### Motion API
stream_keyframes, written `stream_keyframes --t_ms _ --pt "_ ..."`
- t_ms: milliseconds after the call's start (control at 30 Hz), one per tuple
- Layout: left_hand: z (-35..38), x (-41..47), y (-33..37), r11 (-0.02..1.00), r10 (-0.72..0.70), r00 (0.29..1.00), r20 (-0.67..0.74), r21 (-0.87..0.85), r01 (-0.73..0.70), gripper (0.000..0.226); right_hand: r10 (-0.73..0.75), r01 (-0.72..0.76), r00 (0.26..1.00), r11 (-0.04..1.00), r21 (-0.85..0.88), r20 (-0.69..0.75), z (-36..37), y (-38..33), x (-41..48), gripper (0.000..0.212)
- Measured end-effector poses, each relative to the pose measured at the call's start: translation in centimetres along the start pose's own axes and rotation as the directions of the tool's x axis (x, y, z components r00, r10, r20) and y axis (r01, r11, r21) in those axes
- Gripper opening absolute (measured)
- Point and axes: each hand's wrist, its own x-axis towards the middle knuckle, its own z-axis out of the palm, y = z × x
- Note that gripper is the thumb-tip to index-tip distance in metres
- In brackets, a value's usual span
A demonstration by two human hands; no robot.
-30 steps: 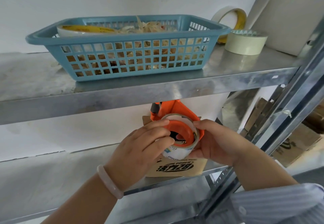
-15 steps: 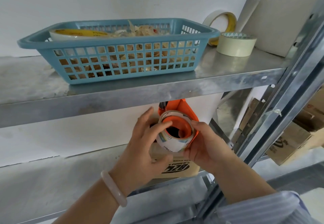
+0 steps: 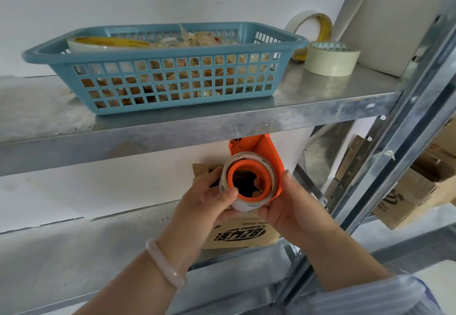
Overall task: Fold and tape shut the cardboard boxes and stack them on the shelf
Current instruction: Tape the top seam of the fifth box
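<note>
An orange tape dispenser (image 3: 269,156) with a clear tape roll (image 3: 246,202) on its hub is held up in front of the lower shelf. My left hand (image 3: 204,206) grips the roll from the left, thumb on its rim. My right hand (image 3: 288,203) grips the dispenser's right side. Below and behind them a small brown cardboard box (image 3: 241,234) with black print sits on the lower metal shelf (image 3: 98,240), partly hidden by my hands.
On the upper shelf (image 3: 320,92) stand a blue plastic basket (image 3: 172,75) with tape and scraps, a masking tape roll (image 3: 330,59) and an upright roll (image 3: 311,26). A metal upright (image 3: 404,127) runs at right, with cardboard boxes (image 3: 414,191) beyond it.
My left hand has shifted from covering the roll's front to gripping its left side with the thumb on the rim. The dispenser has turned slightly, its hub now facing me.
</note>
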Motion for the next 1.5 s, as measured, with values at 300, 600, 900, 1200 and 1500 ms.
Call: stream_keyframes --t_ms 300,600,900,1200,1500 --pt "0.1 0.0 -0.1 0.998 -0.019 0.995 -0.094 -0.056 0.013 0.066 0.041 -0.023 0.992 0.989 0.144 -0.123 -0.5 0.9 -0.3 0.074" --pt "0.9 -0.6 -1.5 0.948 -0.16 0.986 0.052 -0.271 0.168 0.066 -0.009 0.048 0.983 0.976 0.213 -0.183 -0.9 1.2 -1.0 0.031" --pt "-3.9 3.0 -1.6 0.232 0.44 0.896 0.062 0.956 -0.181 0.083 -0.036 0.04 0.981 0.999 0.015 -0.19 -4.2 -1.2 -2.2 0.096" --pt "-5.5 5.9 -3.5 0.379 0.2 0.98 -0.001 0.922 -0.076 0.08 0.006 -0.02 0.977 0.998 -0.062 -0.212 -4.7 -1.7 -2.4 0.092" --pt "-6.7 5.5 -4.1 0.547 -0.134 0.989 0.055 0.837 0.027 0.051 0.031 -0.043 0.968 0.998 -0.044 -0.247 -6.5 -2.1 -2.5 0.058"
